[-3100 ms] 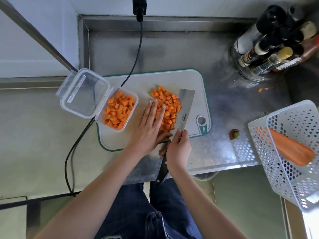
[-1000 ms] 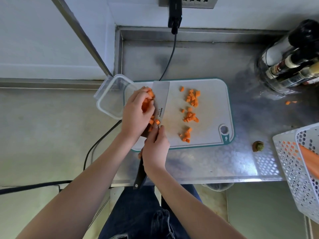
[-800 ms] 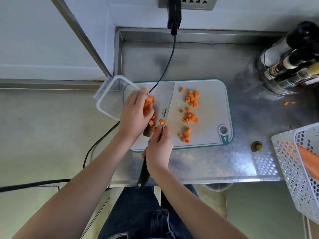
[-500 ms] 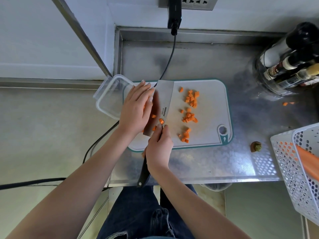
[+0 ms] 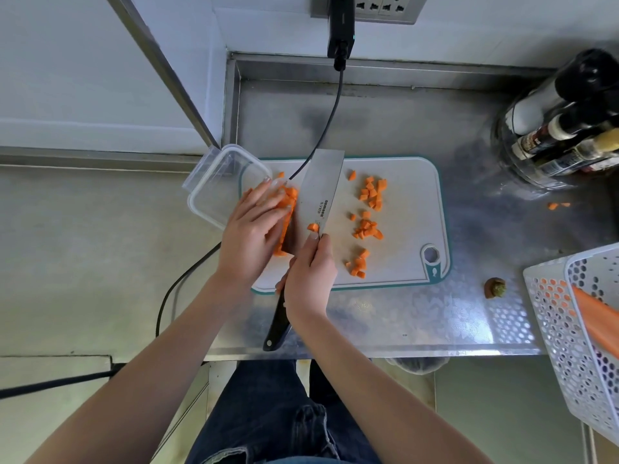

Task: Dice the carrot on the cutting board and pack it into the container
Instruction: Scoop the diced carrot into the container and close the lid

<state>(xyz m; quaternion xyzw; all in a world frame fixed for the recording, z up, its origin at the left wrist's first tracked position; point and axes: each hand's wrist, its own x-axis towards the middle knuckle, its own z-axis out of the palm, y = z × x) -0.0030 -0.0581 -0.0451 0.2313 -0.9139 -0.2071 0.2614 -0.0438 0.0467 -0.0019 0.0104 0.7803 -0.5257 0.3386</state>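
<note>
Dozens of small, light, loose orange carrot cubes (image 5: 366, 209) lay scattered on our white teal-edged plastic cutting board (image 5: 405, 262). Our left hand (image 5: 253, 234), fingers straight, pressed more against the steel cleaver blade (image 5: 320, 195) our right hand (image 5: 310, 279) gripped, beside the board's clear plastic container (image 5: 217, 192); we judged scooping best.

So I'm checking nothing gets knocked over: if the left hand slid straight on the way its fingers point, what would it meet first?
Probably the clear container's rim: the left hand points up and slightly right over the diced carrot there. Depth is unclear.
</note>
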